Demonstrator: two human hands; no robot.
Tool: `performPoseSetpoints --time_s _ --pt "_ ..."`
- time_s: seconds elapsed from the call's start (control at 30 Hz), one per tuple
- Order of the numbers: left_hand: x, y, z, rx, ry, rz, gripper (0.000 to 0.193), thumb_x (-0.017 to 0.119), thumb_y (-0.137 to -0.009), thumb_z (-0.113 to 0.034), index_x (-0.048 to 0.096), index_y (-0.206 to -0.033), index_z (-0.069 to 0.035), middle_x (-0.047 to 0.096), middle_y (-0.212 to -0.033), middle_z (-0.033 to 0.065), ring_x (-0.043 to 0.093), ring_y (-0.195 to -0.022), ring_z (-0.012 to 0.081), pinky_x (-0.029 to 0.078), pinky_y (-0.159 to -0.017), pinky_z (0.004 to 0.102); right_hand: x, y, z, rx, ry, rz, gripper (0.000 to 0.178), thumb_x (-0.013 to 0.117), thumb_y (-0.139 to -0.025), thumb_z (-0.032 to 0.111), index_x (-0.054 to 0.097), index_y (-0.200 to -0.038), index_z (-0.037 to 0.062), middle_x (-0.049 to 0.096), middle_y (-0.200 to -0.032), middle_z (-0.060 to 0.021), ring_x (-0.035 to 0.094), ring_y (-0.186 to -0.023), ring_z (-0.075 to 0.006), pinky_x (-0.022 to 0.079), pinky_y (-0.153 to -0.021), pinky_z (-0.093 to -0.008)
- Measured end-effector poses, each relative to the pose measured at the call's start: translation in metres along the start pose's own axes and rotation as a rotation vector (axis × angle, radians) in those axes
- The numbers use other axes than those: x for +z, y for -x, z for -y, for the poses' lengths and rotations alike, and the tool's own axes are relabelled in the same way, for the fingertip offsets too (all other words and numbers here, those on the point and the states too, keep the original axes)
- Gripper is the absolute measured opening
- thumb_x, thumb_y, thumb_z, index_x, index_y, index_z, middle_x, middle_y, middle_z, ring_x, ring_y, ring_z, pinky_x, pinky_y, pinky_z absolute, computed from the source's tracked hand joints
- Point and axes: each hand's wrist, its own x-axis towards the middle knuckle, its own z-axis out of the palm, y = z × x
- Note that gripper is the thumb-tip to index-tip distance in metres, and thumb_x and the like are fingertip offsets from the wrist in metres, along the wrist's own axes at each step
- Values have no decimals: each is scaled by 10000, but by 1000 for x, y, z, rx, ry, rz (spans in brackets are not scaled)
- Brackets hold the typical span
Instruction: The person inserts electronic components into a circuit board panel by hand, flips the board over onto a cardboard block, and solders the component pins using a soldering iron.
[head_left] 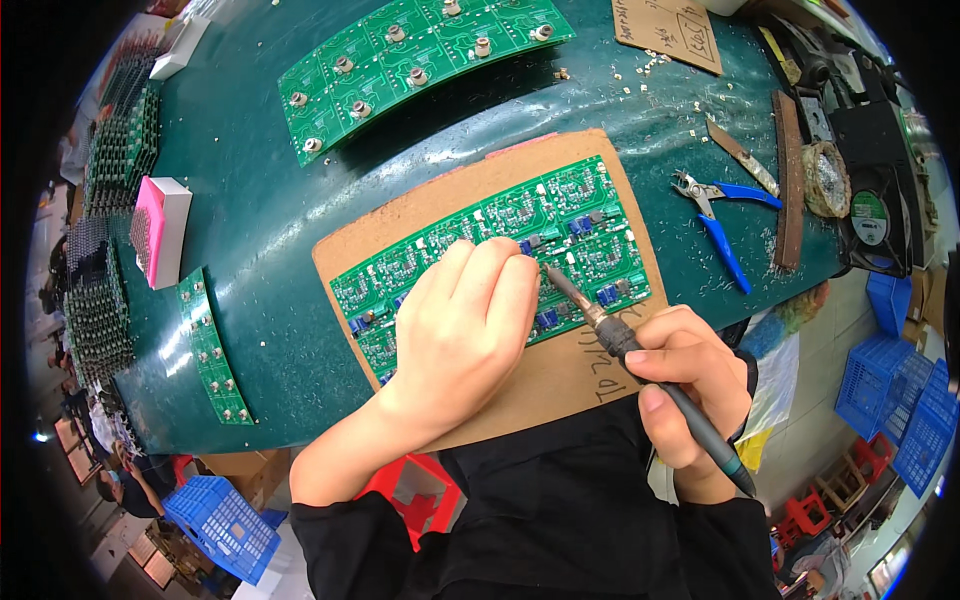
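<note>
A green circuit board [480,225] packed with small parts and blue components lies on a sheet of brown cardboard [480,405]. My right hand [690,385] grips a soldering iron [625,345] like a pen, its tip resting at or just above the board. Beside that tip, my left hand [465,320] is closed over the middle of the board, knuckles up. Its fingertips are turned away, so whatever they hold, if anything, is hidden. The hand and wrist cover part of the board's lower edge.
Beyond the cardboard is a larger green panel [440,50] with metal posts. Blue-handled cutters [720,225], a blade [742,155] and a fan [872,215] lie right. To the left are a narrow board [212,350], a pink-and-white box [165,232] and stacked boards [95,300].
</note>
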Motion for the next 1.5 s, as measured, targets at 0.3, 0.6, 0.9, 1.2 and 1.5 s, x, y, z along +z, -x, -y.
performPoseSetpoints --time_s 0.3,0.6,0.9,1.2,1.5 --pt "-25 -9 6 -53 170 165 177 639 -762 63 593 -911 -20 567 -893 107 559 -768 278 464 -665 349 -21 9 1 -26 10 -206 204 599 -713 74 611 -872 -53 514 -586 -100 529 -589 -243 446 -581 -362" --pt "1 -30 -13 -86 320 80 183 652 -788 64 542 -919 -1 580 -913 138 594 -823 295 482 -730 366 -22 9 -8 13 2 -171 252 601 -651 21 625 -890 -58 504 -597 -94 537 -605 -238 442 -553 -344" --pt "25 -26 -21 -47 136 10 214 683 -735 73 550 -882 -9 590 -871 121 606 -767 282 498 -668 354 -34 -4 -7 45 -9 -29 262 604 -659 16 638 -910 -56 526 -623 -94 550 -627 -238 438 -549 -331" --pt "17 -30 -22 -104 169 55 193 690 -744 61 561 -869 -9 593 -839 116 610 -763 276 495 -658 350 -40 3 -13 24 -61 -90 239 600 -692 4 626 -923 -51 561 -702 -124 542 -659 -223 432 -556 -322" --pt "11 -38 -32 -163 31 158 145 685 -781 13 568 -860 -20 590 -823 100 611 -736 287 495 -654 366 -47 -6 -16 128 -149 -12 197 618 -733 50 639 -913 -28 565 -758 -117 528 -673 -187 418 -583 -307"
